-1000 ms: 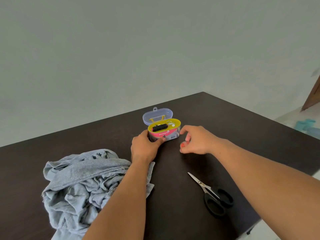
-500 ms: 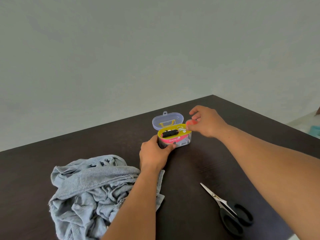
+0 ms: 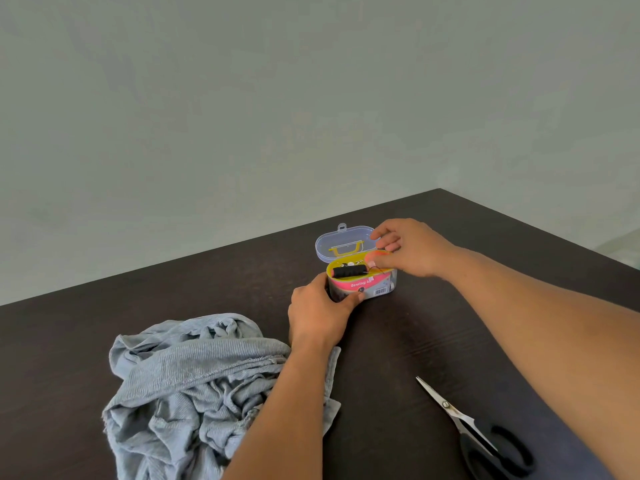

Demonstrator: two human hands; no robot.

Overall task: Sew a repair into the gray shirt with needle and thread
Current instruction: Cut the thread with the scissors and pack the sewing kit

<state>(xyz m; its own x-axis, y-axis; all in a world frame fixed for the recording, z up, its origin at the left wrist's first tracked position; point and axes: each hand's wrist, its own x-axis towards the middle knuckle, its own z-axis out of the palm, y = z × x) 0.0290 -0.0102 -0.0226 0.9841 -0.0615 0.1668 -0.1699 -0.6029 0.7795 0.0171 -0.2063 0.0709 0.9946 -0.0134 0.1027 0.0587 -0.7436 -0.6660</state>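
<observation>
A dark counter stands against a pale wall. The gray shirt lies crumpled near left, unsewn. The left hand clasps the open sewing kit; the right hand pinches at something inside, beside the black thread spool. No needle shows; threading and stitching likely remain.

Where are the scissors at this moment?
In the head view, the scissors lie flat on the dark table at lower right, untouched, just left of the right forearm, blades pointing up-left toward the sewing kit box.
</observation>
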